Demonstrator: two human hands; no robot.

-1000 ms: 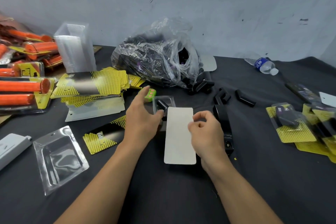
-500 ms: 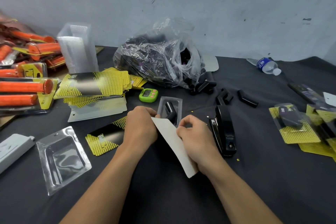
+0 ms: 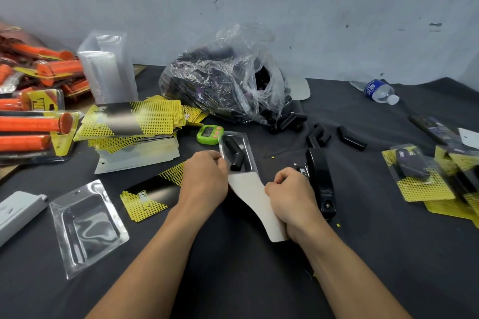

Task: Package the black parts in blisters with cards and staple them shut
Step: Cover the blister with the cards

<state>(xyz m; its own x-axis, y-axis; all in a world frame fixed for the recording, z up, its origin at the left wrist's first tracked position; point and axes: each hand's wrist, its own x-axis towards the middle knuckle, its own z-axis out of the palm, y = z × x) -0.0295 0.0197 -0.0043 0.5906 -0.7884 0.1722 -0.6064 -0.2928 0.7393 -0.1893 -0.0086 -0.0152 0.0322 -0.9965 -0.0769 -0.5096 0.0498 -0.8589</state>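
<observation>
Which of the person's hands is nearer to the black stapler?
Right. The right hand, gripping the card, sits just beside the stapler; the left hand pinches the blister across the card, farther away.

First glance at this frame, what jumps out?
Dead centre, the left hand and right hand pinch a bent white card at a blister holding a black part. Bright orange grips pile up far left, and a crumpled bag of black parts sits behind the hands.
</observation>
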